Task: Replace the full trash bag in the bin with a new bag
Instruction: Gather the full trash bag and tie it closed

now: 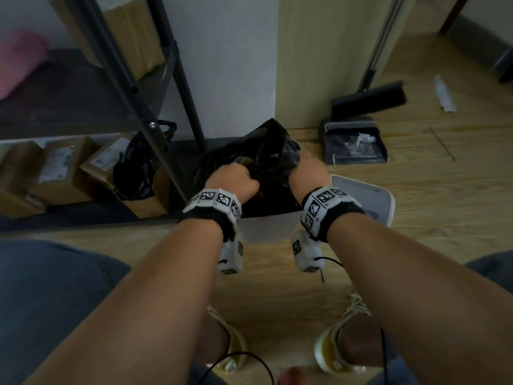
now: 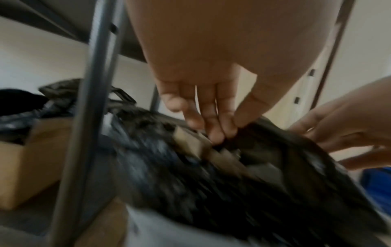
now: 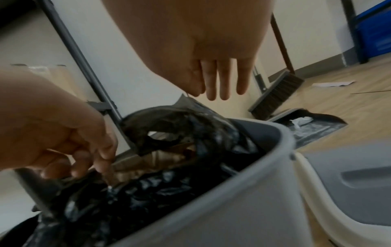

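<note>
1. Left wrist view is showing the left hand (image 2: 203, 107) pinching a gathered fold of the black trash bag (image 2: 243, 175) between its thumb and fingertips (image 2: 215, 135), at the near-left part of the bag's mouth.
2. The right hand (image 3: 213, 78) is hovering just over the far-right side of the mouth, fingers straight and together, holding nothing; whether the tips are touching the plastic is unclear.
3. The bag is sitting inside the bin (image 3: 232, 192), directly below both hands, so any lift has to be going straight up along the bin's upright axis. The left hand is the one with a hold already.
4. The film is thin, glossy and heavily crumpled; it is likely stretching or tearing under a sharp pull. Tan, cardboard-like scraps (image 2: 190, 143) are poking out of the open mouth.
5. The bin is smooth pale grey plastic with a rounded rim; its hinged lid (image 1: 369, 201) is lying flipped open to the right.
6. Beyond, a dustpan (image 1: 354, 143) and brush (image 1: 369, 98) are resting on the wooden floor (image 1: 444, 176), with a metal shelf leg (image 1: 166, 107) and cardboard boxes (image 1: 61, 168) to the left.
</note>
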The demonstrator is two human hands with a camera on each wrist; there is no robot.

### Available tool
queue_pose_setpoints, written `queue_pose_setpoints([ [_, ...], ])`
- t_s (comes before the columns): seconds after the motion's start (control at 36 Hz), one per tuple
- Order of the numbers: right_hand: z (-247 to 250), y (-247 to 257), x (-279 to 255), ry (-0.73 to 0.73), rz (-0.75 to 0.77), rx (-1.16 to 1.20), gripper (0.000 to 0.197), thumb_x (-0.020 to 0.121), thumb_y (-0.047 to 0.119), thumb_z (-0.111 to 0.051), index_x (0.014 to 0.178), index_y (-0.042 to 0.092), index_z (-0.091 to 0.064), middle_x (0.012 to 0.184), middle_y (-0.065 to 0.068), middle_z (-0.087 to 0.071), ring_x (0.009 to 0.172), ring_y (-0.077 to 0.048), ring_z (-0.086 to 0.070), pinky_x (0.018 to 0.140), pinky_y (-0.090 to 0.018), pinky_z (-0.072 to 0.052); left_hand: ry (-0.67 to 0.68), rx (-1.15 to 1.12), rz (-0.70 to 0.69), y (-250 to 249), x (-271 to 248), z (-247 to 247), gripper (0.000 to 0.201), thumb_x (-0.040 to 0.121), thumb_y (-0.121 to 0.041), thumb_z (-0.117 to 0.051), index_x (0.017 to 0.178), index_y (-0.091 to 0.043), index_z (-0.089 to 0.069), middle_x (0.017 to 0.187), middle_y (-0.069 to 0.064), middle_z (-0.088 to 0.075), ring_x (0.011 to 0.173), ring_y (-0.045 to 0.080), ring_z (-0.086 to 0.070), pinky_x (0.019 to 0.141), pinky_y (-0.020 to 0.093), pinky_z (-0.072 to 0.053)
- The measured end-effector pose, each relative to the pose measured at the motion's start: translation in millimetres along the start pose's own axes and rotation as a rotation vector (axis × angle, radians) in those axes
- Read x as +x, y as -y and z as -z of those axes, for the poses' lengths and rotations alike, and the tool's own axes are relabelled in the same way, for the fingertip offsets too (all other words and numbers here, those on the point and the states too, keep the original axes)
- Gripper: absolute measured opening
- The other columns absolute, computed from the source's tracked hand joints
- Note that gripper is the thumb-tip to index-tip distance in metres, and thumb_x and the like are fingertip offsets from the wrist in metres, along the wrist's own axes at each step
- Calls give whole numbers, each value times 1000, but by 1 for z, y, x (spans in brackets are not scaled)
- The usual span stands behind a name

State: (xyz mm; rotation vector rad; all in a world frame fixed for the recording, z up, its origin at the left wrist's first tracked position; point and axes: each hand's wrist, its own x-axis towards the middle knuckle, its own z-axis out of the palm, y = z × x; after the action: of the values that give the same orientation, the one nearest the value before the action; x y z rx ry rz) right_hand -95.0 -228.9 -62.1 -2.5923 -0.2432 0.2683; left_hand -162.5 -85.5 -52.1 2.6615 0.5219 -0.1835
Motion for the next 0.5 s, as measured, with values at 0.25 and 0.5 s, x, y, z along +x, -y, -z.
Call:
queue_pose_setpoints([
  [0.25,-11,40,-1,116,225,28,53,88,24,-54,138,14,-42,130,-11,-59,120,-31,-55,100,-39,-47,-166,157,290,59,12,7,36,92,-14,-48,123,5,-49,129,24,-50,118,39,-51,97,41,-43],
  [0.5,-35,35,8,218,247,-343,65,80,49,-66,133,17,-45,124,-11,-61,124,-33,-50,116,-52,-22,-81,7,448,68,17,-6,34,97,-17,-45,123,4,-53,122,22,-61,112,36,-60,87,38,-49],
])
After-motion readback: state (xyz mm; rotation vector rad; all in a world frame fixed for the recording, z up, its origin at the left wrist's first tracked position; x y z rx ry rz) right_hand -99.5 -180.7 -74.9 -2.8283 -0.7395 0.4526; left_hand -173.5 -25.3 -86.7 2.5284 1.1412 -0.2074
